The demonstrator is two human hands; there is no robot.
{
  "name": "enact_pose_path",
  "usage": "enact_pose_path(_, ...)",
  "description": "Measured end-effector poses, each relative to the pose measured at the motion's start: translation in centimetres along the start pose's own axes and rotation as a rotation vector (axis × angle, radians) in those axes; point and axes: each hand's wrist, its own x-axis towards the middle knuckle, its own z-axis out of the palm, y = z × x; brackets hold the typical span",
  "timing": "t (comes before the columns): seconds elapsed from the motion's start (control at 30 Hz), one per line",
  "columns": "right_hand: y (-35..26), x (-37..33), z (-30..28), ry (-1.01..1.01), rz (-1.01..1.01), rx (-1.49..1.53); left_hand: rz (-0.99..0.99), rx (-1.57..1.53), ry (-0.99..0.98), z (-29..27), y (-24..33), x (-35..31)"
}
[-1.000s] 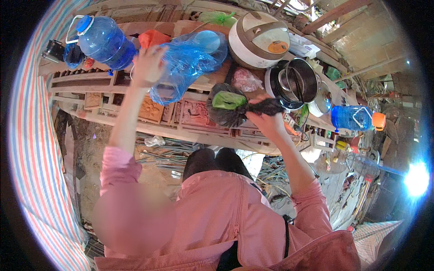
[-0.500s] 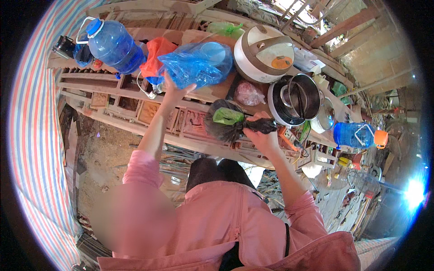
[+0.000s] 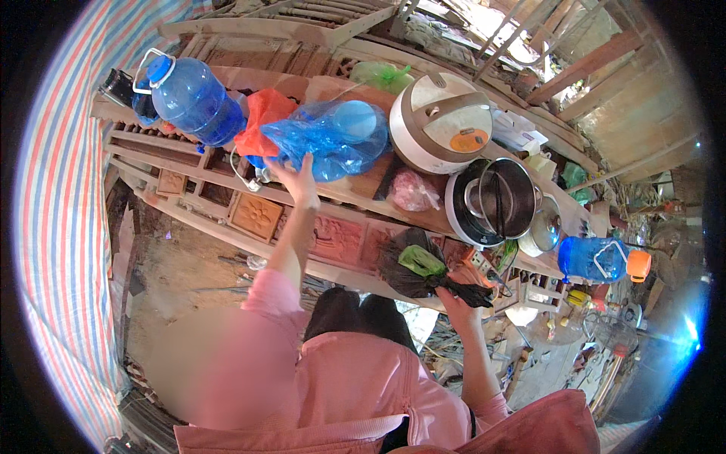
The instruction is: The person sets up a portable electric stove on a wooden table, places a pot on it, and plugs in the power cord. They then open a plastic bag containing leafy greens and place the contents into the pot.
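Observation:
My left hand is at the near edge of a crumpled blue plastic bag, thumb and fingers apart. A pale blue round thing, like a cup or bowl, shows through the bag. My right hand is closed round the gathered neck of a black plastic bag. This bag hangs over the table's near edge, and a bright green packet or bundle shows at its top. Beside the blue bag lies a red-orange plastic bag.
On the carved wooden table stand a large blue water bottle, a white-brown rice cooker, and a pan on a cooker. A clear bag with pink contents lies between. At right are a glass lid and another blue bottle.
My right hand has drawn the black bag toward me and slightly right. My left hand has shifted nearer to me along the blue bag's edge. The whole view has also tilted a little.

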Motion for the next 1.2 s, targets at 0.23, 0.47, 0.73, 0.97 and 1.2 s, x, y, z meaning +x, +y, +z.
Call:
enact_pose_path(0.23, 0.7, -0.8, 0.5, 0.021, 0.067, -0.05, -0.869, -0.346, -0.146, 4.6, -3.7, -4.3)
enact_pose_path(0.47, -1.4, -0.5, -0.2, 0.025, 0.031, -0.063, -0.598, -0.007, -0.152, 6.7, -15.0, 1.2)
enact_pose_path(0.73, -2.3, -0.4, 0.3, -0.041, 0.053, -0.106, -0.671, 0.002, -0.235, 8.3, -9.5, 7.6)
enact_pose_path(0.97, -3.6, -0.8, 0.8, 0.01, 0.095, -0.153, -0.665, 0.081, -0.338, 8.8, -8.2, 13.5)
enact_pose_path(1.2, -4.5, -0.8, 0.9, 0.024, 0.134, -0.158, -0.604, -0.005, -0.534, 7.4, -8.9, 16.4)
